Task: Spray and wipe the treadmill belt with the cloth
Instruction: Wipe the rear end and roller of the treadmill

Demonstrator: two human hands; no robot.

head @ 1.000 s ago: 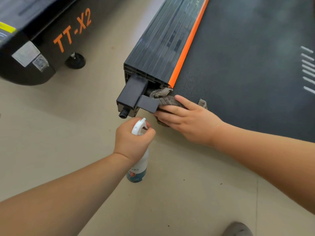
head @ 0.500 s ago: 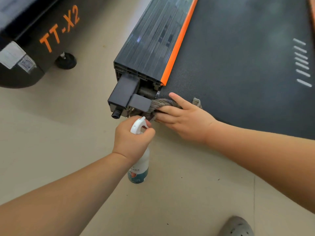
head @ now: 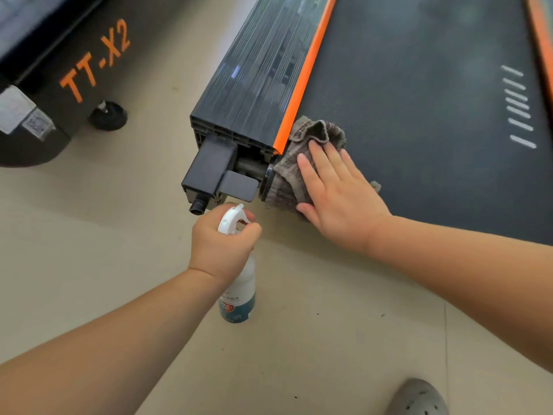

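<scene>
The dark treadmill belt [head: 419, 100] fills the upper right, edged on its left by an orange strip and a ribbed grey side rail [head: 257, 73]. A crumpled grey-brown cloth [head: 299, 163] lies on the belt's near left corner, draped over the end roller. My right hand [head: 338, 193] presses flat on the cloth with straight fingers. My left hand [head: 221, 244] grips the neck of a white spray bottle [head: 239, 295], a finger at its white trigger, held upright over the floor just below the rail's end.
A black bracket with a round stub [head: 209, 175] sticks out from the rail's end. A second black machine marked TT-X2 [head: 89, 64] with a foot [head: 107, 115] stands at left. Beige floor lies between. A grey shoe [head: 419, 396] shows at bottom right.
My right hand has slid the cloth up from the roller end onto the belt's corner and flattened out over it. The left hand with the bottle has hardly moved.
</scene>
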